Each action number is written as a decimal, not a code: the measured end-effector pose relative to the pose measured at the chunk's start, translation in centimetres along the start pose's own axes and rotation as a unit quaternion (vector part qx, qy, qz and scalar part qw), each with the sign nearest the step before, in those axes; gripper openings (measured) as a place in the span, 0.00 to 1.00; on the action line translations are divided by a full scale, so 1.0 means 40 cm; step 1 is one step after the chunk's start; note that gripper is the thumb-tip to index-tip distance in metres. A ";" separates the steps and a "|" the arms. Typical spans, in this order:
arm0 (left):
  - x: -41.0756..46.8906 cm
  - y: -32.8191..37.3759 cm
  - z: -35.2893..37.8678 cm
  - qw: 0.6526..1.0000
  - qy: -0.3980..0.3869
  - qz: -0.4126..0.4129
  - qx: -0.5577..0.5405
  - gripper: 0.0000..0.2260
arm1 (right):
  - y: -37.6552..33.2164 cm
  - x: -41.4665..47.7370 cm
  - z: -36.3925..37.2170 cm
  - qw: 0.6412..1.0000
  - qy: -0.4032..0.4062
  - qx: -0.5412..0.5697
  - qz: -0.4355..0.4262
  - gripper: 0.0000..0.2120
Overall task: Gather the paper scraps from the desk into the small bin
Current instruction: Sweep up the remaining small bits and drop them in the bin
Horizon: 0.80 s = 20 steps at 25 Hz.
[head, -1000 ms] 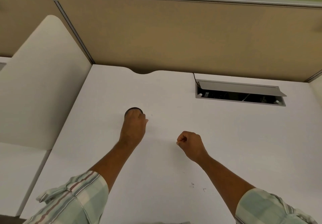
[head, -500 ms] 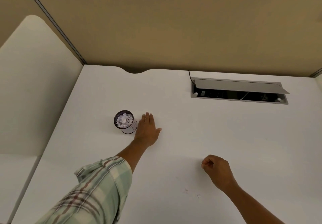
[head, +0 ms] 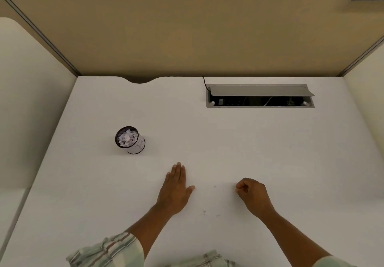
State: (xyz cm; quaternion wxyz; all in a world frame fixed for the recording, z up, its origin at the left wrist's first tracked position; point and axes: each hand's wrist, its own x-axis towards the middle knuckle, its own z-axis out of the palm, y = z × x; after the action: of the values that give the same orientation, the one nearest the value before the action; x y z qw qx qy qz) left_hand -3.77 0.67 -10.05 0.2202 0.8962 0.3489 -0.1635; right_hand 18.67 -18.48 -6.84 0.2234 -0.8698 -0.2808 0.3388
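The small bin (head: pixel 130 140) stands upright on the white desk (head: pixel 270 152), and it is seen to be filled near the top with white paper scraps (head: pixel 127 137). The left hand (head: pixel 175 189) is laid flat on the desk, nearer the person than the bin and a little to its right, well apart from it. The fingers are held straight and close together, with the thumb stuck out to the side. Nothing is held in it. The right hand (head: pixel 252 196) is farther right of the bin. It is curled into a loose fist, with the fingertips pinched toward the thumb. Whether a scrap is held inside cannot be told.

A few tiny specks (head: pixel 204 212) are seen on the desk between the two hands, far from the bin. They are too small for it to be told whether they are paper.

The job looks almost done, it is judged. If the specks are scraps, they could best be swept together with the flat left hand, then pinched up and carried over the bin. The bin should be kept steady, since it is light and full, and it could be tipped by a bump. Scraps should be dropped from just above the rim so none are spilled.

An open cable box (head: pixel 259 97) is set into the desk, far right of the bin.
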 end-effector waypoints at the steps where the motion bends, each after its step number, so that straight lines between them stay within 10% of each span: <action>1: -0.030 0.017 0.028 1.000 0.003 0.009 0.000 0.37 | 0.004 -0.008 -0.001 1.000 0.000 0.000 -0.004 0.09; 10: -0.179 0.110 0.109 0.981 0.037 0.080 -0.170 0.27 | 0.074 -0.097 -0.030 1.000 0.027 -0.003 0.009 0.08; 14: -0.191 0.092 0.100 0.957 0.169 -0.027 -0.233 0.20 | 0.149 -0.112 -0.073 0.991 0.103 0.017 0.083 0.10; 20: -0.188 0.071 0.087 0.956 0.118 -0.130 -0.234 0.19 | 0.227 -0.132 -0.072 0.982 0.118 0.002 0.144 0.11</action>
State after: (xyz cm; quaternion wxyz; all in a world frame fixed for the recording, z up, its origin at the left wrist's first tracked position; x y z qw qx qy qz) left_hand -7.57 -7.12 -8.85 0.3582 0.7792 0.5143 0.0024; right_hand 20.57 -29.16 -7.71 0.2052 -0.9347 -0.1235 0.2628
